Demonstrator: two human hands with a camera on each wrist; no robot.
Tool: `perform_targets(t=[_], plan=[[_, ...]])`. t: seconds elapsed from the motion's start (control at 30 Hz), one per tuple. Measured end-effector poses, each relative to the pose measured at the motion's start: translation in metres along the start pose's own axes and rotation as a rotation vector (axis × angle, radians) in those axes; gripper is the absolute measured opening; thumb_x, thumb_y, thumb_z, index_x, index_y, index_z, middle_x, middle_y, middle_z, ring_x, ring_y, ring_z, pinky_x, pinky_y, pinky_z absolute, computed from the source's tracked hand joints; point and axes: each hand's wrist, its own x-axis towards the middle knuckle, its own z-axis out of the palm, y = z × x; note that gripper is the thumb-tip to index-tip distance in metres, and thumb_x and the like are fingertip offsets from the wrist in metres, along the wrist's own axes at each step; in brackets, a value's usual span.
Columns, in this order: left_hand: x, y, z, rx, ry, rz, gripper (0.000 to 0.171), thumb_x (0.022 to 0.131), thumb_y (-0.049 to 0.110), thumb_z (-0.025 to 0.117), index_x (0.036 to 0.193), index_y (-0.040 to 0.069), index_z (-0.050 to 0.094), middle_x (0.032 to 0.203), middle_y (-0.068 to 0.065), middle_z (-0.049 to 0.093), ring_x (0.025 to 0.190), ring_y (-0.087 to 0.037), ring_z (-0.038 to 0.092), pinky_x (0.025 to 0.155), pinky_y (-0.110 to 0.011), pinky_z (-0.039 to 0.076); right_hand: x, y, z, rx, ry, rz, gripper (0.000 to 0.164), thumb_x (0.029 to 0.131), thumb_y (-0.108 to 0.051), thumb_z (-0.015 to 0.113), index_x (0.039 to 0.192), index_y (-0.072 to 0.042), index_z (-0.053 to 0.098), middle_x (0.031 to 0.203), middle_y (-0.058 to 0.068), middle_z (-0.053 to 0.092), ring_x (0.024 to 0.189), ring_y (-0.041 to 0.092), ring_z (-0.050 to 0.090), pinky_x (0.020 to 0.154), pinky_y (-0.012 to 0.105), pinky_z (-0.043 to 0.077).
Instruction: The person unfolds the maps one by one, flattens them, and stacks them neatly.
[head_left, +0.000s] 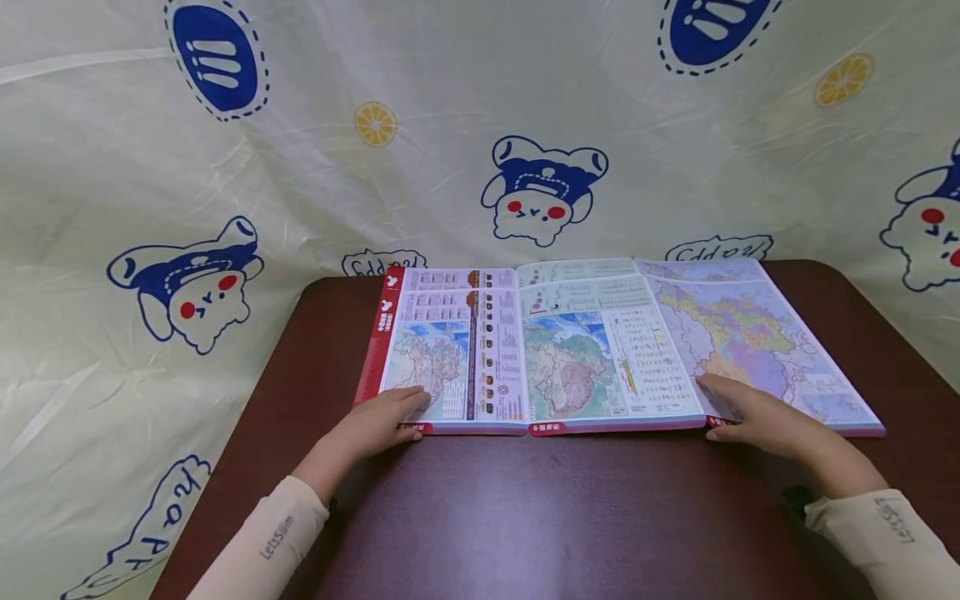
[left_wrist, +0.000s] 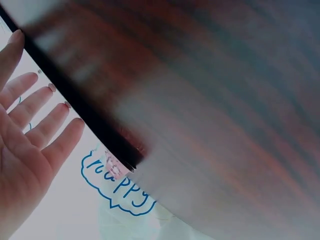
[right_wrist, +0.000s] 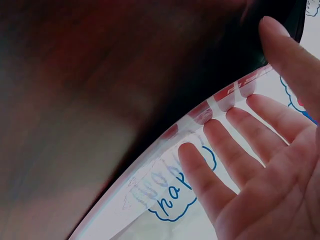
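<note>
A folded paper map (head_left: 577, 358) lies spread in three panels across the far half of the table. Its left panel carries a red side strip, the middle one a relief map, and the right one a coloured regional map. My left hand (head_left: 386, 421) rests on the near left corner, fingers over the print and thumb at the near edge. In the left wrist view, the left fingers (left_wrist: 47, 127) are straight and spread. Near the fold between the middle and right panels, my right hand (head_left: 761, 417) touches the near edge. Fairly straight right fingers (right_wrist: 215, 150) show in the right wrist view.
The dark brown table (head_left: 495, 517) has rounded far corners and reflects light in front of the map. Behind it hangs a pale sheet (head_left: 435, 192) printed with cartoon animals, orange slices and lettering, right up against the far table edge.
</note>
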Motion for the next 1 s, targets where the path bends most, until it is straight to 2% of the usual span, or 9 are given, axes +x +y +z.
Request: perform_targets(t=[0.13,0.37,0.57,1.0], plan=[[0.003,-0.001,0.001,0.003,-0.013,-0.016,0.056,0.078,0.026,0.069,0.126,0.005,0.050,0.130,-0.014,0.045,0.120,-0.028,0.041,0.097,-0.040,0.035,0.006,0.000,-0.001,-0.037,-0.022,0.038,0.079,0.073,-0.022,0.072,0.130,0.013,0.031,0.130,0.036,0.029,0.119,0.052,0.024,0.093,0.063,0.019],[0.015,-0.004,0.001,0.015,-0.007,-0.068,0.054,0.079,0.025,0.068,0.126,0.008,0.051,0.131,-0.012,0.046,0.120,-0.027,0.041,0.097,-0.038,0.035,0.021,0.004,-0.005,-0.072,-0.033,0.063,0.077,0.075,-0.023,0.071,0.131,0.013,0.031,0.131,0.035,0.030,0.120,0.051,0.024,0.093,0.063,0.019],[0.024,-0.007,0.001,0.026,0.014,-0.079,0.052,0.081,0.024,0.066,0.127,0.008,0.050,0.131,-0.013,0.046,0.120,-0.028,0.041,0.096,-0.040,0.036,0.030,0.007,-0.007,-0.076,-0.026,0.045,0.075,0.076,-0.019,0.071,0.129,0.015,0.031,0.129,0.037,0.030,0.119,0.052,0.024,0.094,0.062,0.020],[0.037,-0.011,-0.002,0.028,0.017,-0.102,0.049,0.083,0.022,0.063,0.128,0.008,0.049,0.132,-0.014,0.044,0.120,-0.030,0.040,0.093,-0.045,0.038,0.043,0.011,-0.009,-0.093,-0.022,0.070,0.074,0.076,-0.018,0.070,0.128,0.017,0.030,0.128,0.038,0.030,0.118,0.052,0.025,0.094,0.061,0.020]])
